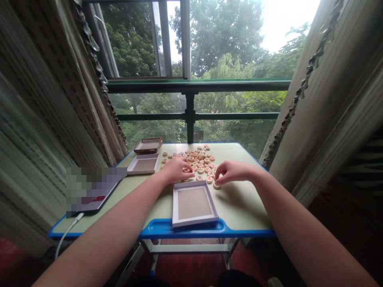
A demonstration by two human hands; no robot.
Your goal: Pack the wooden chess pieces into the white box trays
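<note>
Discs (201, 161): round, pale wood, red or dark marks on top faces
Pose: flat, marked faces up where legible
Position: loose cluster, far middle of tabletop, many touching
Tray (175, 204): rectangular, white rim, brown floor, empty, level, at near edge
Stray disc (216, 185): flat, just beyond Tray's far right corner

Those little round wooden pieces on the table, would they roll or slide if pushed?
The pieces lie flat as thin discs, so they would probably slide, not roll. They look small beside the right hand, so likely light.
</note>
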